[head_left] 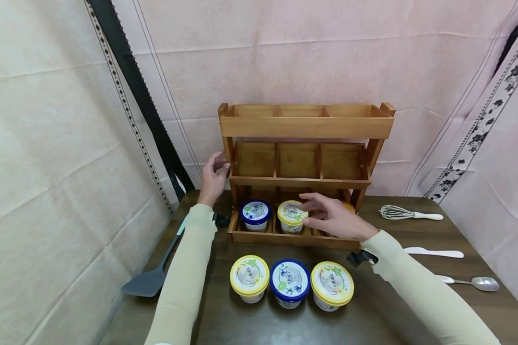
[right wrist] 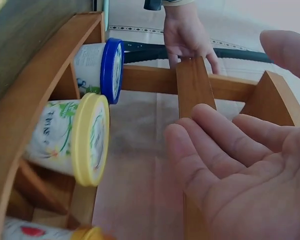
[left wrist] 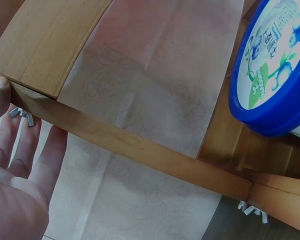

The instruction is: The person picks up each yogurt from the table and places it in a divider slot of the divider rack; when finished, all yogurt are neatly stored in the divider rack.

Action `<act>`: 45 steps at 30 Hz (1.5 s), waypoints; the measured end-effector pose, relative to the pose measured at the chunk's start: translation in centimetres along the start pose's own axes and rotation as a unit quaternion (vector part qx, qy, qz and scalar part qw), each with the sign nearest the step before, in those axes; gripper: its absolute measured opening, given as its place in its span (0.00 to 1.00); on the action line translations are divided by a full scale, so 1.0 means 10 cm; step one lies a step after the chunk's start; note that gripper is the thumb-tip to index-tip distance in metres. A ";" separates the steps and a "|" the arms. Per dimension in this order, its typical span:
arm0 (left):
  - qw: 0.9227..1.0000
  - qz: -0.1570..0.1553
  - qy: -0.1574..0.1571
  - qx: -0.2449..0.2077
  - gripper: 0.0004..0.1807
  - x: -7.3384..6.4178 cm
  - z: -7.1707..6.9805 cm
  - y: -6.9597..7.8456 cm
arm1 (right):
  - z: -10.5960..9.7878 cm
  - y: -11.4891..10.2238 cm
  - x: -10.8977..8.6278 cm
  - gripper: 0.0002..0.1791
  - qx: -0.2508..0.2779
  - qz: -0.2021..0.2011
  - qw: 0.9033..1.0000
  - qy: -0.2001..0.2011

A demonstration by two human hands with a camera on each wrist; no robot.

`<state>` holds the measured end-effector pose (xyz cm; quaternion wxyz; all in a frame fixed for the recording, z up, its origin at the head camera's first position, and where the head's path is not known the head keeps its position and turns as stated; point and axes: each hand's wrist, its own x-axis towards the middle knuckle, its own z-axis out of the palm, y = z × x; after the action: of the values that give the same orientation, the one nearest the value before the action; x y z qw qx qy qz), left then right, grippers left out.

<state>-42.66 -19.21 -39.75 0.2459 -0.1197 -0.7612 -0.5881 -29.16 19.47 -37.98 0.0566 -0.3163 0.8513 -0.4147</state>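
Note:
A three-tier wooden rack [head_left: 306,128] stands on the table. My left hand [head_left: 214,176] holds its left side post, thumb and fingers on opposite sides in the left wrist view. On the bottom tier, a blue-lidded cup [head_left: 255,214] sits in the left compartment and a yellow-lidded cup [head_left: 290,216] in the middle one. My right hand [head_left: 334,216] is just right of that yellow-lidded cup, fingers loosely bent and holding nothing. Behind it, a container with an orange-yellow lid [right wrist: 87,233] is mostly hidden. In front stand a yellow-lidded cup [head_left: 249,277], a blue-lidded cup [head_left: 290,282] and another yellow-lidded cup [head_left: 332,285].
A whisk [head_left: 407,213], a white-handled knife [head_left: 436,252] and a spoon [head_left: 479,283] lie on the right of the table. A grey spatula [head_left: 148,281] lies at the left edge, beside my left forearm. Pale cloth [head_left: 306,57] hangs behind the rack.

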 end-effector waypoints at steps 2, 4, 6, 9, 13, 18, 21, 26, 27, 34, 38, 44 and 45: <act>1.000 0.001 0.000 0.002 0.23 0.00 0.00 0.00 | -0.01 0.03 -0.09 0.36 0.001 0.002 1.000 0.017; 1.000 0.004 0.002 0.000 0.23 -0.01 0.00 0.00 | -0.02 0.06 -0.17 0.35 -0.002 0.003 1.000 0.029; 1.000 0.008 0.004 -0.001 0.23 -0.01 0.00 0.00 | -0.01 0.11 -0.25 0.35 -0.003 0.007 0.999 0.041; 1.000 0.011 0.005 -0.001 0.23 -0.01 0.00 0.00 | 0.01 0.18 -0.37 0.33 -0.005 0.017 0.998 0.059; 1.000 0.011 0.003 -0.002 0.23 0.00 0.01 0.00 | 0.06 0.29 -0.54 0.31 -0.007 0.028 0.997 0.078; 1.000 0.010 0.001 -0.002 0.23 0.01 0.01 0.01 | 0.13 0.36 -0.75 0.29 -0.004 0.028 0.996 0.088; 1.000 0.008 0.001 0.000 0.23 0.01 0.02 0.02 | 0.17 0.37 -0.86 0.29 0.003 0.030 0.996 0.089; 1.000 0.007 0.002 0.002 0.23 0.01 0.02 0.02 | 0.25 0.42 -1.01 0.27 0.018 0.036 0.996 0.084; 1.000 0.007 0.002 0.002 0.23 0.01 0.02 0.01 | 0.27 0.43 -1.04 0.27 0.022 0.038 0.996 0.083; 1.000 0.004 0.005 0.002 0.23 0.01 0.01 0.01 | 0.42 0.51 -1.19 0.31 0.030 0.049 0.997 0.044; 1.000 0.002 0.006 0.001 0.23 0.01 0.00 0.00 | 0.52 0.57 -1.25 0.35 0.046 0.033 0.998 0.023; 1.000 0.002 0.006 0.008 0.23 0.00 0.00 0.01 | 0.60 0.65 -1.35 0.50 0.051 -0.024 0.998 -0.013; 1.000 0.001 0.006 0.009 0.23 0.00 0.00 0.01 | 0.61 0.65 -1.36 0.52 0.044 -0.029 0.998 -0.016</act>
<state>-42.58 -19.13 -39.68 0.2525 -0.1150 -0.7645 -0.5818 -19.38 26.35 -49.00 0.0724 -0.3446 0.8218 -0.4479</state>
